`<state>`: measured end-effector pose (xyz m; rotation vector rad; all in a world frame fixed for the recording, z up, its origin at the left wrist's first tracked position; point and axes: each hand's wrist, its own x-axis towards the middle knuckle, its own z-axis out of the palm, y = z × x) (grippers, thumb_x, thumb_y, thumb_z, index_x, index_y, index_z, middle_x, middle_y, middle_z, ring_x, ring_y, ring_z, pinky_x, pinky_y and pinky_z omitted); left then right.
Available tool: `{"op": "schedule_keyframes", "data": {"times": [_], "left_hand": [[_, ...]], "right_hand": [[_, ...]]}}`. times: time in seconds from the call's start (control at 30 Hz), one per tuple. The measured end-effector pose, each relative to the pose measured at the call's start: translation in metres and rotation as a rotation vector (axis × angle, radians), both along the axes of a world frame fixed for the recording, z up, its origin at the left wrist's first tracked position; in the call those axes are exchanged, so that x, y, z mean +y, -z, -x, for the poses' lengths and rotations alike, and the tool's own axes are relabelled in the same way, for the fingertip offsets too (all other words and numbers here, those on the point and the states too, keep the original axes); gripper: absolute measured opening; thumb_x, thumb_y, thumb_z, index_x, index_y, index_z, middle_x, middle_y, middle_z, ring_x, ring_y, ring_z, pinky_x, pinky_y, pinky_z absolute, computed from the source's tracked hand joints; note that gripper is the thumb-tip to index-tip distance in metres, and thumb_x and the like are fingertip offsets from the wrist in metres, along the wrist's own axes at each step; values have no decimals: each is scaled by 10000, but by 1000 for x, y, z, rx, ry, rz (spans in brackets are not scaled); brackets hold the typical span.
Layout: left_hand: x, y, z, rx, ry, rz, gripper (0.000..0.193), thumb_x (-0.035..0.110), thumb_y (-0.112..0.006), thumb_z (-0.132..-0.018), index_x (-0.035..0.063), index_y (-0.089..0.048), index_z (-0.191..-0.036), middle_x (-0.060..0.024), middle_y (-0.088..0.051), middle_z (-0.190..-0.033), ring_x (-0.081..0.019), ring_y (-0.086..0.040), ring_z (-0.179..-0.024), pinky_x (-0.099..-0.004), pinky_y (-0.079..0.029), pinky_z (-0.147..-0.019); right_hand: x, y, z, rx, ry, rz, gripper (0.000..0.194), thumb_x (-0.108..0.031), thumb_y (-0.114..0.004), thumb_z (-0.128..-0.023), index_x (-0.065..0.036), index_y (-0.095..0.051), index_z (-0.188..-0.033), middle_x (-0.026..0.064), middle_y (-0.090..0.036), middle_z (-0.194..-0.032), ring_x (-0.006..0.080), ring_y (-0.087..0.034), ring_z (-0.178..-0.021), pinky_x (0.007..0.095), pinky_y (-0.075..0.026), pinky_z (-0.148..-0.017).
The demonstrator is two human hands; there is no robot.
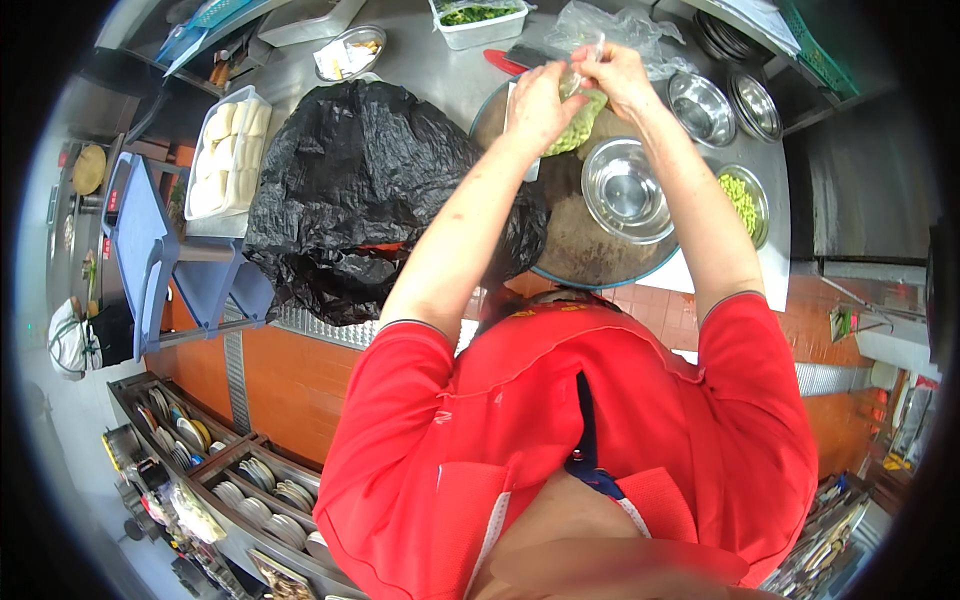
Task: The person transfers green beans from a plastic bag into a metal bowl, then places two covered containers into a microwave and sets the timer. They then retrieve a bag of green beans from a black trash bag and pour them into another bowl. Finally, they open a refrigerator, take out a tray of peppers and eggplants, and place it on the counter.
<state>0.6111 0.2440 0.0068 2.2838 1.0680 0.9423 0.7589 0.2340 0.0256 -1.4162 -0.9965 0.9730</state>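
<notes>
A clear plastic bag of green beans or peas (573, 138) hangs between both of my hands over the far part of a round chopping board (577, 247). My left hand (538, 109) is closed around the bag's upper side. My right hand (615, 79) pinches the gathered plastic at its neck. Just nearer to me on the board stands a shiny steel bowl (628, 191). Behind my right forearm, to the right, a second steel bowl holds chopped green pieces (736, 202). A red-handled kitchen tool (504, 61), partly hidden, lies beyond my left hand.
A large black plastic bag (360, 165) covers the counter on the left. Beside it stands a clear tub of white blocks (227, 154). Steel bowls (701, 109), crumpled clear plastic (611, 34) and a tub of leafy greens (480, 22) sit farther back. A blue trolley (142, 232) is at left.
</notes>
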Motion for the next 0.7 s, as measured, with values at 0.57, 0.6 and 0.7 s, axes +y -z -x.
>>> {"op": "schedule_keyframes", "data": {"times": [0.57,0.6,0.7], "left_hand": [[17,25,-54,-378,13,327,137,103,-671,-773,24,-628,-875,-122,-622,-826,-219,-596,-799,-318,-457,-725],[16,27,-54,-374,5,345,138,103,-672,-775,22,-625,-877,-122,-624,-833,-211,-595,-801,-309,-457,-730],[14,31,-55,-475,33,345,119,108,-659,-806,32,-643,-896,1,-626,-773,-56,-535,-721,-224,-439,-671]], "right_hand": [[-37,-7,-74,13,-201,-171,314,-83,-643,-817,30,-564,-1099,109,-634,-925,171,-618,-856,261,-517,-750],[-39,-7,-77,16,-53,-121,390,-103,-674,-790,9,-539,-1138,107,-616,-982,162,-598,-909,261,-498,-773],[-47,-8,-79,12,139,-78,444,-126,-709,-761,-17,-531,-1152,98,-578,-1052,141,-559,-945,269,-476,-815]]}}
